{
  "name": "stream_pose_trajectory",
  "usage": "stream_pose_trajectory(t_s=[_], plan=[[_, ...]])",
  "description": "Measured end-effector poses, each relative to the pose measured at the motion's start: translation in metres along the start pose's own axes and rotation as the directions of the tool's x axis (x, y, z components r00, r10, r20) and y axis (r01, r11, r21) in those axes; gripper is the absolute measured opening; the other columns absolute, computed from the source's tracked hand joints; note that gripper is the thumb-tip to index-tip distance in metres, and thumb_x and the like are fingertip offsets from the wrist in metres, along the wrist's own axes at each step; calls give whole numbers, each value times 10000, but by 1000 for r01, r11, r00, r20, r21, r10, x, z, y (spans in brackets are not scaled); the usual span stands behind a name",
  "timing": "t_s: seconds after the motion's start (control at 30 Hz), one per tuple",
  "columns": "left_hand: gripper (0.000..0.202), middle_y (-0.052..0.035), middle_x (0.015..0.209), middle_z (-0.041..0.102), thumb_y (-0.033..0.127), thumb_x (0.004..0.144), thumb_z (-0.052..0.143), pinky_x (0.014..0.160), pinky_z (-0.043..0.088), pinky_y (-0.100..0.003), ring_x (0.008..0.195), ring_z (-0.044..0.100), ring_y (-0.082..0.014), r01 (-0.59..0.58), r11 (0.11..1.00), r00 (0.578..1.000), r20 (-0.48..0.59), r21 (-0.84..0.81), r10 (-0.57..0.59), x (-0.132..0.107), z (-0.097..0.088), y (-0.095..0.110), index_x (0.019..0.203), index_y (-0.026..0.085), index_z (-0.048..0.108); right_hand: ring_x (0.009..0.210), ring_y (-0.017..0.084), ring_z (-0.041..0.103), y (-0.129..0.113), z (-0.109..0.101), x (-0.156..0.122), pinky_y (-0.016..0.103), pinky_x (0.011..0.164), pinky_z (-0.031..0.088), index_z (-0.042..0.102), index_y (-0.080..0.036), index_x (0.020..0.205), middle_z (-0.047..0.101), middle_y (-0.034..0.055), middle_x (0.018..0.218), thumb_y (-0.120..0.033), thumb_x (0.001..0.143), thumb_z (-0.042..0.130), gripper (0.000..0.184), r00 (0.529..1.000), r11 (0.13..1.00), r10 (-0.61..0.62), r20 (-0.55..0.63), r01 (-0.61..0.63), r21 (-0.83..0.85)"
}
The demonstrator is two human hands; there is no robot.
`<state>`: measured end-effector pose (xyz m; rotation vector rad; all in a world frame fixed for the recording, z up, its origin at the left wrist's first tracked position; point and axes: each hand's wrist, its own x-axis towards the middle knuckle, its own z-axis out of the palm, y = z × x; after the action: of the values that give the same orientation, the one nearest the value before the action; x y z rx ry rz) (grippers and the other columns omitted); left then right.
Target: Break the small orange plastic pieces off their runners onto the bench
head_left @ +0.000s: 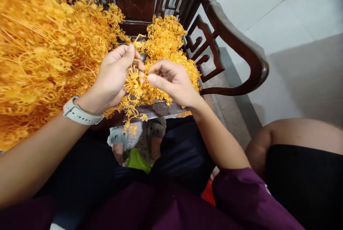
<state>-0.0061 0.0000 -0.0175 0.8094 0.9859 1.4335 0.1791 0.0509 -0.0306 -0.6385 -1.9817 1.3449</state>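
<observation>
My left hand [115, 74], with a pale watch strap [81, 112] on its wrist, pinches an orange plastic flower sprig [134, 80] between thumb and fingers. Part of the sprig dangles below that hand, past the seat's front edge. Close on the right, my right hand [171, 80] has its thumb and index finger closed at a thin orange stem of the same sprig. The exact fingertip contact is small and partly hidden. Behind both hands lies a smaller pile of orange plastic sprigs [166, 40] on the dark wooden chair [158, 110].
A large heap of orange sprigs [48, 44] fills the left side. The chair's curved armrest [241, 51] bounds the right. Below are my grey clogs [118, 137] and a green object [138, 160]. Another person's bent knee [300, 133] is at the right.
</observation>
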Motion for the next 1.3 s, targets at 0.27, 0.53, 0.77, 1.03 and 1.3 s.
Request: stream_pose_trajectory(t_s=[0.27,0.53,0.77,1.03,1.3], plan=[[247,63,530,535,302,1088,608,396,191,-236,351,376,-56,89,992,996,15,89,-91,-1,6,-3,864,199,596,779,148,555,-3,-4,-2,289,719,501,634,-189,889,580,15,817,-604,1001,699,434,992,997,-68,103,63,47],[226,40,528,506,240,1069,547,383,271,-250,393,418,-99,72,996,997,17,56,-73,4,-9,5,858,194,612,733,161,602,11,-43,3,331,700,589,630,-233,1004,609,18,835,-706,994,637,473,961,999,-52,-271,50,-15],[222,-51,819,748,300,1079,530,770,595,-335,797,752,-198,99,990,989,-102,-103,-110,10,-14,-1,883,206,576,1168,283,669,58,-64,10,450,967,607,709,-217,1217,716,139,1241,-735,1024,539,578,964,870,-147,-221,19,-493],[257,-104,1016,822,380,1001,719,765,635,-309,1034,794,-246,117,990,992,-44,-84,-121,6,-5,-3,872,231,555,1317,341,618,37,-48,1,582,1175,496,735,-197,1266,631,185,1397,-720,1008,578,603,979,801,-150,-136,39,-597],[240,-108,1064,802,322,992,745,850,633,-341,1063,786,-255,120,991,992,-28,-60,-122,1,-2,-3,922,212,543,1238,286,651,18,-37,3,481,1126,528,767,-228,1197,704,140,1269,-634,1075,520,490,975,871,-196,-104,124,-476]])
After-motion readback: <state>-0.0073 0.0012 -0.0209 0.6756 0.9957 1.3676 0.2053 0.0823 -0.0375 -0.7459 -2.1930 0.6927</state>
